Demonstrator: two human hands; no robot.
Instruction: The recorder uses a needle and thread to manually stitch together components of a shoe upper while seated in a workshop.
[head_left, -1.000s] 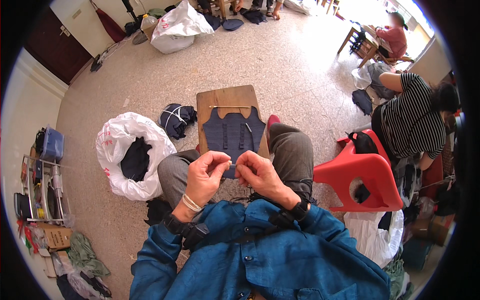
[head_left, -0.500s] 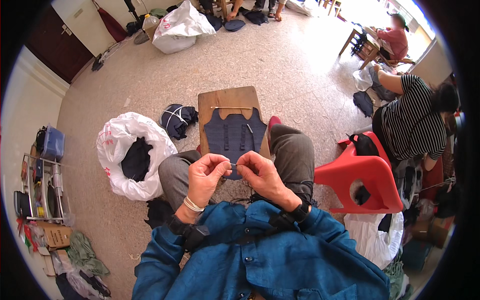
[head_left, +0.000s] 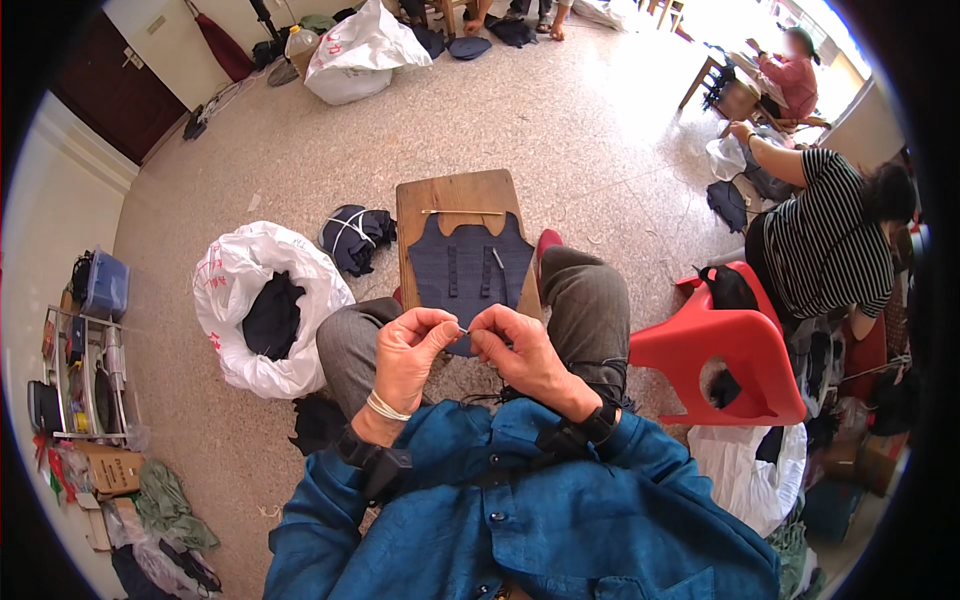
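My left hand (head_left: 408, 352) and my right hand (head_left: 522, 358) meet over my lap, thumb and forefinger of each pinched together. Between the fingertips shows a small, thin, pale piece (head_left: 462, 331), too small to name. Just beyond my hands a dark blue knitted panel (head_left: 470, 265) lies flat on a wooden bench (head_left: 460, 188); my hands cover part of its near edge. Two narrow darker strips run down the panel. A thin light stick (head_left: 462, 212) lies across its far end, and a slim grey tool (head_left: 498, 258) rests on its right side.
A white sack (head_left: 225, 330) of dark cloth stands left of my knee, beside a tied dark bundle (head_left: 357, 240). At right are a red plastic stool (head_left: 725, 350) and a co-worker (head_left: 825, 235) in a striped top. Another white sack (head_left: 365, 55) stands farther back.
My fingertips have shifted slightly against each other, and less of the pale piece shows between them. At right, the co-worker's hand has moved out a little; the farther person's hand has risen.
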